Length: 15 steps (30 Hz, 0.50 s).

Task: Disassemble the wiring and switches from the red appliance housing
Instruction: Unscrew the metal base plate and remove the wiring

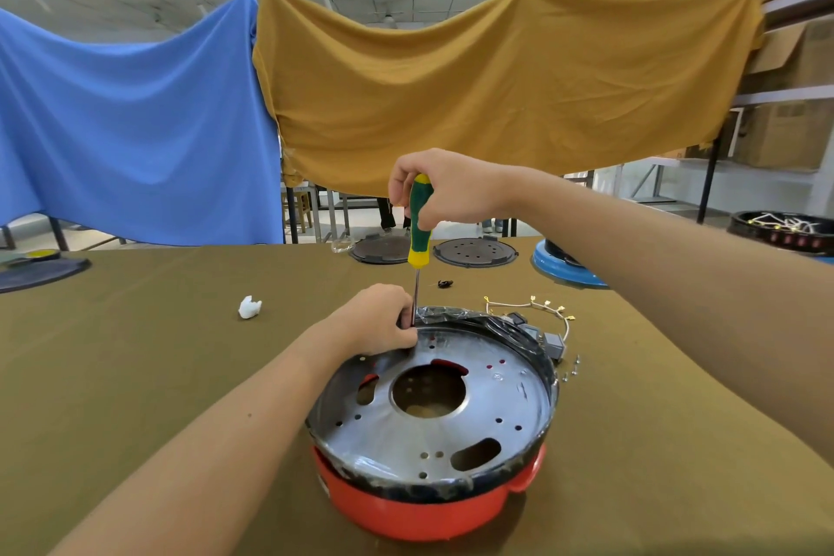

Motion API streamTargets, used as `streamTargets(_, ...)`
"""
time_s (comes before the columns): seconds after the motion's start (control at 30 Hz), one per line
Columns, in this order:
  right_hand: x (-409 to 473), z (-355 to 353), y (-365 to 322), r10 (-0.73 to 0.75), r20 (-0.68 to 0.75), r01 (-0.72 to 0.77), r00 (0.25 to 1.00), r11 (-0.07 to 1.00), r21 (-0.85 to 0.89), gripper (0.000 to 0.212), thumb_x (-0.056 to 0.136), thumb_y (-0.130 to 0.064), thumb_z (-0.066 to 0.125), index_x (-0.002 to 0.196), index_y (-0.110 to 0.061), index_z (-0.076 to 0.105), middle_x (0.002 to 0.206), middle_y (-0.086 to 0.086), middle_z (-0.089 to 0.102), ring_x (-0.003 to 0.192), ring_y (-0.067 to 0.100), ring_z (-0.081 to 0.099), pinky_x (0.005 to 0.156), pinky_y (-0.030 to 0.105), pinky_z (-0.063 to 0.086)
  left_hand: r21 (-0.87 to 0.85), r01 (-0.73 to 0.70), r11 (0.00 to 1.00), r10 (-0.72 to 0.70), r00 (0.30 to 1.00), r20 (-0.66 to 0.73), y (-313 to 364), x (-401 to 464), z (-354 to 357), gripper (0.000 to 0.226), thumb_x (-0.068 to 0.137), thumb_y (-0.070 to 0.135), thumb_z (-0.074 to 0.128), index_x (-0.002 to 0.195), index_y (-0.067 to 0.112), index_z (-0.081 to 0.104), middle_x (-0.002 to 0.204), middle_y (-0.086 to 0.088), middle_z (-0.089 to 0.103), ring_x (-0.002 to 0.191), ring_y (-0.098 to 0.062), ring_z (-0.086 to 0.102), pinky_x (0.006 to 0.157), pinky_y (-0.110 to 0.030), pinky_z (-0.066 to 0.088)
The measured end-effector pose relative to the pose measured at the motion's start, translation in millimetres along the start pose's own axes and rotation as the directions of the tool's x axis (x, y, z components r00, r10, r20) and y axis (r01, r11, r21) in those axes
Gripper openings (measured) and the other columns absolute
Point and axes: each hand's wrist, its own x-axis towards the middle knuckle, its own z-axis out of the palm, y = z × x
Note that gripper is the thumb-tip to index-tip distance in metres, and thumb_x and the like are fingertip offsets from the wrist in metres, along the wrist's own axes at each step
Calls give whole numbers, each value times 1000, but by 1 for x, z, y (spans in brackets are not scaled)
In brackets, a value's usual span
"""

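Both hands' fingers (408,332) on upright screwdriver (419,221)

screwdriver (419,221) tip hidden behind left hand (381,321) fingers | blue housing (566,269) far right partly behind right arm | black tray (785,230) cut by right edge, contents too small to ID | dark disc (40,271) cut at left edge

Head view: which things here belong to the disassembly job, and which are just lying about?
In the job: red housing, metal plate, screwdriver gripped by right hand, left hand steadying its shaft, removed wiring, loose screws.

Lying about: white scrap, black discs, blue housing.
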Motion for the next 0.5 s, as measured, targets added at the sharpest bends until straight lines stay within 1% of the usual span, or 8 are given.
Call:
streamTargets(0.07,-1,1,1,6,-4,-6,1000,1000,28,36,79,10,65,107,-12,61,103,0,59,92,25,63,71,37,54,-2,-13,1000,13,1000,8,0,1,0,18,88,29,69,79,16,61,78,9,54,73,-14,52,58,-21,39)
streamTargets(0.13,-1,1,2,14,-11,-14,1000,999,39,35,79,9,66,106,-12,60,99,-4,59,82,13,61,64,26,51,-14,-25,1000,25,1000,12,-2,0,-1,16,89,28,69,79,22,58,77,15,49,73,-10,51,58,-17,35)
streamTargets(0.2,-1,1,2,12,-31,-11,999,999,42,34,80,8,67,106,-12,60,94,-5,59,73,7,58,59,21,48,-26,-27,999,27,999,17,-3,0,-1,17,90,28,69,79,23,57,78,17,48,71,-6,49,58,-16,33)
streamTargets(0.27,-1,2,2,-3,-70,7,998,999,49,33,80,7,67,106,-11,59,91,0,60,69,10,55,59,23,49,-26,-20,999,21,1000,20,-4,1,-2,17,92,29,66,82,22,56,79,16,48,71,-4,47,59,-15,34)
streamTargets(0.33,-1,3,3,-24,-105,29,994,998,48,32,79,7,66,105,-10,58,91,5,60,69,15,54,63,33,51,-14,-11,1000,11,1000,26,-3,1,-4,16,94,29,64,87,17,57,83,11,51,74,-7,50,62,-19,39)
streamTargets(0.37,-1,4,3,-31,-111,37,993,998,50,32,79,7,66,105,-11,58,92,7,60,69,17,54,64,37,51,4,-4,1000,3,999,41,-2,0,-5,17,94,29,62,91,13,57,86,5,55,78,-14,53,65,-24,44)
streamTargets(0.43,-3,7,6,-38,-113,47,993,996,74,33,79,8,65,103,-12,57,91,6,61,69,19,55,63,39,51,51,2,999,-7,996,94,0,-1,-6,21,94,27,59,97,7,57,95,-7,60,87,-26,59,76,-38,53)
streamTargets(0.5,-4,10,10,-47,-128,55,991,997,55,29,81,3,68,103,-13,58,92,4,61,72,21,55,65,39,51,61,-2,998,-7,991,132,1,-3,-5,22,92,27,59,99,6,57,98,-11,61,90,-29,60,82,-45,54)
